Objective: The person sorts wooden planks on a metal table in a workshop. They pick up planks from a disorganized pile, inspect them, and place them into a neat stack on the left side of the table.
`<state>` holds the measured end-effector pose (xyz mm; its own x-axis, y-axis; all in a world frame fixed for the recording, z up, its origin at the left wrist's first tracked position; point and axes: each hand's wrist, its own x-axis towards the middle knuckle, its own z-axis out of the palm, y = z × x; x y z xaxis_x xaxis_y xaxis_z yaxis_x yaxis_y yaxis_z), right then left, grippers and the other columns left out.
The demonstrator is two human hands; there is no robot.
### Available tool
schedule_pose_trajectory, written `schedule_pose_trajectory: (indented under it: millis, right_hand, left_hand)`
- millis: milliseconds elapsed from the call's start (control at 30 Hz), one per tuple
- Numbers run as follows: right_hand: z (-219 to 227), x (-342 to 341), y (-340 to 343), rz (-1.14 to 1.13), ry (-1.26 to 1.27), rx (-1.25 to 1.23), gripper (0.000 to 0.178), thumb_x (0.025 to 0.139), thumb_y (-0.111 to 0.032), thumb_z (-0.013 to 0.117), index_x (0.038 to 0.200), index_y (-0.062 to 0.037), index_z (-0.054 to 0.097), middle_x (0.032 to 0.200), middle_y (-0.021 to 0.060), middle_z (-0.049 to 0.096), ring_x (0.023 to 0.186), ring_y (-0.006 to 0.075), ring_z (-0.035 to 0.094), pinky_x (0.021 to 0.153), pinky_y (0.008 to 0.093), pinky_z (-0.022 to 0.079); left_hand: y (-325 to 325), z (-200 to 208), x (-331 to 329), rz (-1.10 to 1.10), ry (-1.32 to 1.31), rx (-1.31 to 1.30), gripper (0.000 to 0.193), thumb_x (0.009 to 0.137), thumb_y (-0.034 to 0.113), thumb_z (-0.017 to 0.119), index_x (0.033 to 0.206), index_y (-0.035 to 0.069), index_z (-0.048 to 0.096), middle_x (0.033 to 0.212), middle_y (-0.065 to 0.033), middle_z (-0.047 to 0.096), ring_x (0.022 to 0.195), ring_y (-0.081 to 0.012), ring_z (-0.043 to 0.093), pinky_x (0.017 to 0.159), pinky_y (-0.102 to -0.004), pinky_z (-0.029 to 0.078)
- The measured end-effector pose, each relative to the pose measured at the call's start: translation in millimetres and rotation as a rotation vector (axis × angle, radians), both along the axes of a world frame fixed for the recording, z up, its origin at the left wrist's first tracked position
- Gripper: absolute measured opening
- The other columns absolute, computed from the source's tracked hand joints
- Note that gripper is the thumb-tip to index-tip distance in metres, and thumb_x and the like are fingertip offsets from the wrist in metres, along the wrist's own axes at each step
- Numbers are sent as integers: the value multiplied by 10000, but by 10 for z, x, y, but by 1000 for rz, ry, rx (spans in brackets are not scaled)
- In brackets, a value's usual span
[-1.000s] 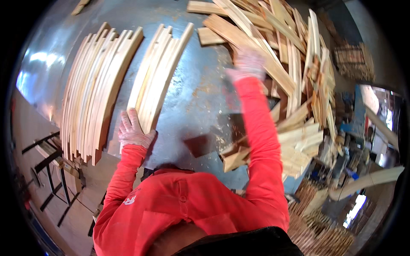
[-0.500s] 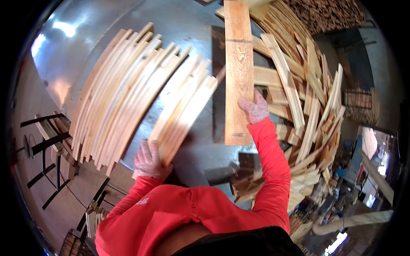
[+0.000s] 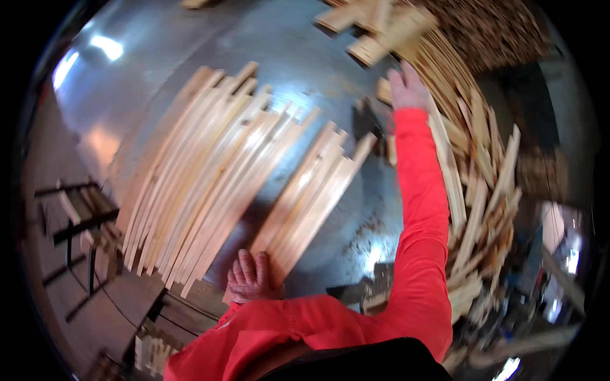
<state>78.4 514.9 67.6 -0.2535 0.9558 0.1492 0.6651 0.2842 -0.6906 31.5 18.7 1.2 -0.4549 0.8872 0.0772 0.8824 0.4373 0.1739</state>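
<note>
My left hand (image 3: 253, 279) rests at the near end of a small group of pale wooden strips (image 3: 308, 197). Its fingers are stretched out and slightly apart against them. To its left lies a larger row of wooden strips (image 3: 197, 184), side by side with uneven ends. My right arm reaches forward over the edge of a heap of loose wood pieces (image 3: 470, 184). Slightly blurred, my right hand (image 3: 408, 92) has its fingers extended, with no piece visible in it. Beyond it, a wide light board (image 3: 394, 35) lies slanted across other pieces.
The strips lie on a shiny metal table (image 3: 305, 70). Wood scraps (image 3: 368, 228) and sawdust lie near its middle. Black metal stands (image 3: 82, 228) holding wood are on the left. A large stack of wood (image 3: 483, 32) rises at the far right.
My right hand has let go of the wide board it held upright in view and has moved forward. My left hand stays at the small group of strips. The whole view has shifted.
</note>
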Motion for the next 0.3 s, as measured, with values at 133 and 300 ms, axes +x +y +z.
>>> schedule_pose_trajectory:
  millis: [133, 300]
  right_hand:
    - [-231, 2527, -4, -344, -973, 66, 813, 802, -580, 591, 1435, -156, 307, 1369, 170, 456, 1257, 366, 438, 987, 448, 404]
    - [-430, 3714, -370, -261, -1246, -318, 1038, 723, -551, 699, 1498, -168, 125, 1512, 152, 276, 1353, 402, 309, 1082, 595, 235]
  left_hand:
    - [-54, 62, 64, -54, -82, -66, 1035, 507, 390, 779, 1374, 17, 353, 1311, -353, 405, 1087, -490, 501, 881, -556, 438]
    - [-55, 19, 117, -77, 49, -84, 1104, 494, 459, 807, 1389, 44, 311, 1389, -319, 339, 1128, -479, 479, 886, -564, 428]
